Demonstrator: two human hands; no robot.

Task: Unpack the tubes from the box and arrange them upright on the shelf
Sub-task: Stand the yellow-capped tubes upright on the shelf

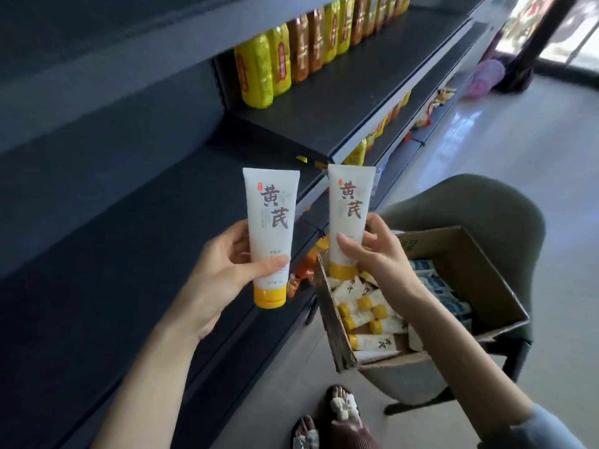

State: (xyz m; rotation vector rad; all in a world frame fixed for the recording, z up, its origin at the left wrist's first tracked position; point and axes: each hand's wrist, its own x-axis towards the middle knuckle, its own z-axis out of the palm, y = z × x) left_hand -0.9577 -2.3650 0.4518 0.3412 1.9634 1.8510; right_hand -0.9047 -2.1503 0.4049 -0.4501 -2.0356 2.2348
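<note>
Dark shelf [136,254] behind. Left hand [223,270] clasped round one white tube [269,231], right hand [376,254] round another tube [348,218], both cap-down, above cardboard box [479,270] of more tubes [372,315].

Bare forearms, pale-blue right sleeve [538,426], white-flowered sandals [343,405]

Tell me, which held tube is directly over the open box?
The tube in the right hand: this tube is above the box; the left-hand tube is before the shelf.

Soft daylight from the far doorway [551,30] (blown-out glare), bowed wide-angle edges.
</note>
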